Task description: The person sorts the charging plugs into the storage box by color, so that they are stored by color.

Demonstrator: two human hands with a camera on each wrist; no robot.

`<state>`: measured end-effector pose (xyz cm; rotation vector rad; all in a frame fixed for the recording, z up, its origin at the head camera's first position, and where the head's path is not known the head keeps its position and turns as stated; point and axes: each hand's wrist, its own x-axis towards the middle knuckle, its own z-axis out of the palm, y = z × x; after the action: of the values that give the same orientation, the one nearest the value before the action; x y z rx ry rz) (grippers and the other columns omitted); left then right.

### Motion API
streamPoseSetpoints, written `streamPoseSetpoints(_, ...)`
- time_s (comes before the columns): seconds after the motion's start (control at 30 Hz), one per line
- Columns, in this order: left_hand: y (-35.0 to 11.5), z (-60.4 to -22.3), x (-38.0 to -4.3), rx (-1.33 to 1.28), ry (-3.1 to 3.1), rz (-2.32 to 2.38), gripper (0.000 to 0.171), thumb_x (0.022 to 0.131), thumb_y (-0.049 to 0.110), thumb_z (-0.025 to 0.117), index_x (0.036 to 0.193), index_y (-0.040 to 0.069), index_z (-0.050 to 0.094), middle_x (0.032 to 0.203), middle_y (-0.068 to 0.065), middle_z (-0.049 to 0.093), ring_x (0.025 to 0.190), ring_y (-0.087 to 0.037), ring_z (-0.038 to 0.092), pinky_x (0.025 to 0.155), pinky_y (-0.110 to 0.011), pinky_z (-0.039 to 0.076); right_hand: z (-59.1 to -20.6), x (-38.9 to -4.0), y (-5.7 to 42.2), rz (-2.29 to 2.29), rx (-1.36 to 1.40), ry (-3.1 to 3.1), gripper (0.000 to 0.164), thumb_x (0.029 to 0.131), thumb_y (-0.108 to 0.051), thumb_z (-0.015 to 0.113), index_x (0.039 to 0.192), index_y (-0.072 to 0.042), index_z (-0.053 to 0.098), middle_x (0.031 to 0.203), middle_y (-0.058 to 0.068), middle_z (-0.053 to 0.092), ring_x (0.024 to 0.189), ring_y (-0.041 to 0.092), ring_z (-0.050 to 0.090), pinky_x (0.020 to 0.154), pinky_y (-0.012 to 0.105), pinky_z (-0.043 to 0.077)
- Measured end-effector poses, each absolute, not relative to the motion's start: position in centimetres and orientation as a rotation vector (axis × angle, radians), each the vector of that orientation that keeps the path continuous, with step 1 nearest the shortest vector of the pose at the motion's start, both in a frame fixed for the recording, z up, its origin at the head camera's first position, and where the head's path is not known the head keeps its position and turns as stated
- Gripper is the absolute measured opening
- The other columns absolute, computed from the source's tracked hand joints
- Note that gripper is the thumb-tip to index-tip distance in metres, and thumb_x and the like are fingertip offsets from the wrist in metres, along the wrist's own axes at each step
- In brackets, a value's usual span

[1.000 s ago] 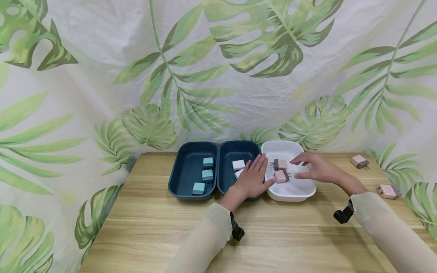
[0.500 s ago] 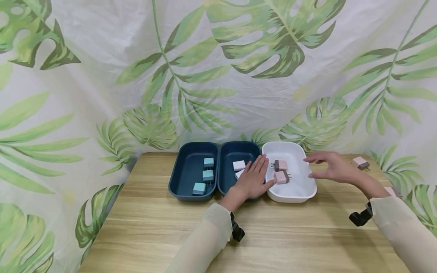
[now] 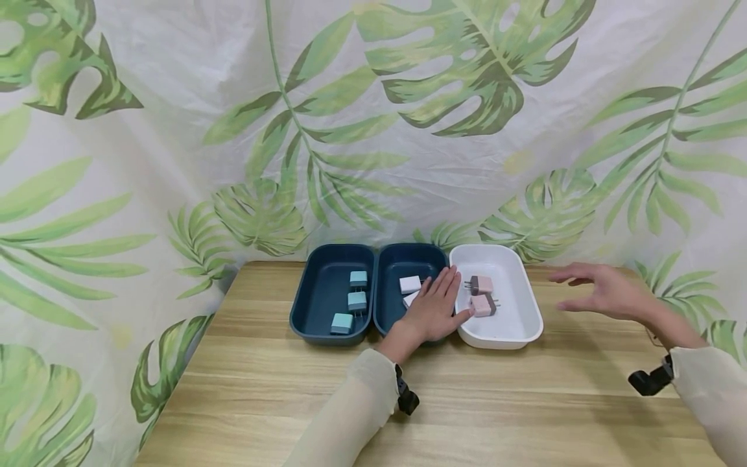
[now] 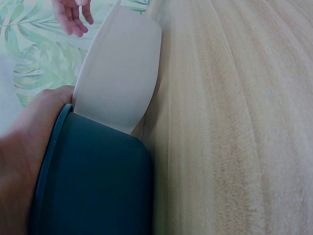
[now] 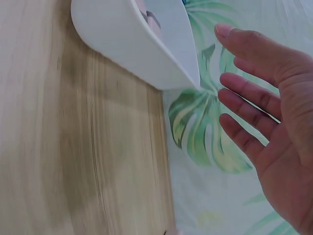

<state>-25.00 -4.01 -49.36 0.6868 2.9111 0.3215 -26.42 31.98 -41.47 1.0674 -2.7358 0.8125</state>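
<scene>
My left hand [image 3: 428, 311] lies flat with straight fingers across the meeting rims of the middle dark blue tray [image 3: 408, 263] and the white tray [image 3: 516, 324]. Two pink-and-brown plug chargers, one [image 3: 482, 284] behind the other [image 3: 482, 305], lie in the white tray. White chargers [image 3: 410, 284] sit in the middle tray, one partly covered by my left fingers. My right hand [image 3: 607, 292] hovers over the table right of the white tray, thumb and fingers spread, holding nothing. In the right wrist view that hand [image 5: 274, 107] shows a bare palm.
A second dark blue tray [image 3: 318, 285] at the left holds several teal chargers [image 3: 342, 323]. The right forearm mostly hides a charger [image 3: 655, 338] near the table's right edge. A leaf-patterned cloth [image 3: 350, 130] hangs behind the wooden table [image 3: 496, 402].
My right hand has moved right, from over the white tray to beyond its side, its fingers staying apart. The left hand has stayed on the trays. The far-right charger is now hidden.
</scene>
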Motion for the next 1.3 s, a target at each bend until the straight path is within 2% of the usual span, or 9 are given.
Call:
streamPoseSetpoints(0.13, -4.0, -49.4, -25.0, 0.694, 2.924, 0.310, 0.087, 0.109, 0.069, 0.030, 0.172, 0.015, 0.003, 0.179, 0.001, -0.008, 0.164, -0.015, -0.010, 0.133, -0.044, 0.003, -41.4, -26.0, 33.2, 0.798, 1.007, -2.793, 0.047, 0.080, -0.020, 0.095, 0.124, -0.016, 0.078, 0.119, 0.002, 0.078, 0.103, -0.007, 0.065, 0.087, 0.014, 0.054)
streamPoseSetpoints(0.27, -4.1, -49.2, -24.9, 0.701, 2.934, 0.309, 0.087, 0.109, 0.068, 0.030, 0.172, 0.015, 0.003, 0.179, 0.000, -0.007, 0.164, -0.016, -0.009, 0.133, -0.045, 0.004, -41.6, -25.8, 34.4, 0.864, 1.021, -2.765, 0.048, 0.079, -0.013, 0.095, 0.124, -0.011, 0.078, 0.120, 0.001, 0.078, 0.106, -0.007, 0.065, 0.089, 0.010, 0.051)
streamPoseSetpoints(0.47, -4.0, -49.4, -25.2, 0.695, 2.911, 0.313, 0.087, 0.109, 0.068, 0.029, 0.172, 0.016, -0.001, 0.178, 0.002, -0.012, 0.163, -0.014, -0.014, 0.133, -0.045, 0.001, -42.3, -25.5, 37.0, 0.960, 0.970, -2.795, 0.049, 0.079, -0.004, 0.092, 0.126, -0.006, 0.076, 0.122, -0.015, 0.073, 0.110, -0.012, 0.057, 0.090, 0.007, 0.046)
streamPoseSetpoints(0.73, -4.0, -49.5, -25.1, 0.703, 2.915, 0.321, 0.086, 0.109, 0.067, 0.030, 0.172, 0.015, 0.000, 0.178, 0.001, -0.011, 0.163, -0.014, -0.013, 0.133, -0.045, 0.002, -42.3, -24.5, 39.9, 0.945, 0.759, -2.958, 0.048, 0.086, -0.015, 0.090, 0.131, -0.013, 0.075, 0.128, -0.034, 0.056, 0.111, -0.023, 0.046, 0.081, 0.008, 0.047)
streamPoseSetpoints(0.93, -4.1, -49.2, -24.9, 0.702, 2.917, 0.332, 0.086, 0.109, 0.067, 0.030, 0.172, 0.014, 0.003, 0.179, 0.001, -0.009, 0.164, -0.015, -0.010, 0.133, -0.045, 0.003, -42.5, -24.2, 41.9, 0.889, 0.716, -3.019, 0.051, 0.087, -0.016, 0.089, 0.135, -0.008, 0.072, 0.124, -0.040, 0.054, 0.112, -0.027, 0.039, 0.079, 0.009, 0.045)
streamPoseSetpoints(1.0, -4.2, -49.2, -24.9, 0.699, 2.918, 0.330, 0.086, 0.109, 0.067, 0.030, 0.172, 0.014, 0.002, 0.179, 0.001, -0.009, 0.164, -0.015, -0.010, 0.133, -0.045, 0.004, -42.6, -24.2, 42.5, 0.856, 0.705, -3.038, 0.052, 0.088, -0.017, 0.088, 0.136, -0.007, 0.071, 0.124, -0.042, 0.051, 0.115, -0.015, 0.051, 0.082, 0.016, 0.051)
streamPoseSetpoints(1.1, -4.2, -49.2, -25.1, 0.693, 2.913, 0.329, 0.086, 0.110, 0.066, 0.031, 0.172, 0.015, 0.000, 0.179, 0.001, -0.010, 0.164, -0.015, -0.012, 0.133, -0.045, 0.002, -42.7, -24.1, 43.4, 0.834, 0.677, -3.084, 0.053, 0.090, -0.018, 0.086, 0.138, -0.007, 0.069, 0.126, -0.040, 0.046, 0.125, 0.024, 0.062, 0.092, 0.047, 0.057)
streamPoseSetpoints(1.2, -4.1, -49.3, -25.2, 0.691, 2.906, 0.338, 0.086, 0.110, 0.066, 0.031, 0.172, 0.015, -0.001, 0.178, 0.001, -0.010, 0.164, -0.014, -0.013, 0.133, -0.045, 0.001, -42.9, -24.0, 44.1, 0.859, 0.661, -3.124, 0.055, 0.091, -0.018, 0.085, 0.140, -0.003, 0.066, 0.127, -0.034, 0.046, 0.126, 0.062, 0.049, 0.090, 0.076, 0.046)
streamPoseSetpoints(1.3, -4.1, -49.4, -25.2, 0.689, 2.893, 0.356, 0.086, 0.110, 0.066, 0.032, 0.172, 0.015, 0.000, 0.178, 0.001, -0.010, 0.163, -0.014, -0.013, 0.133, -0.045, 0.001, -43.2, -23.8, 45.0, 0.857, 0.671, -3.134, 0.055, 0.090, -0.015, 0.085, 0.139, 0.000, 0.065, 0.126, -0.034, 0.050, 0.125, 0.067, 0.046, 0.088, 0.077, 0.045)
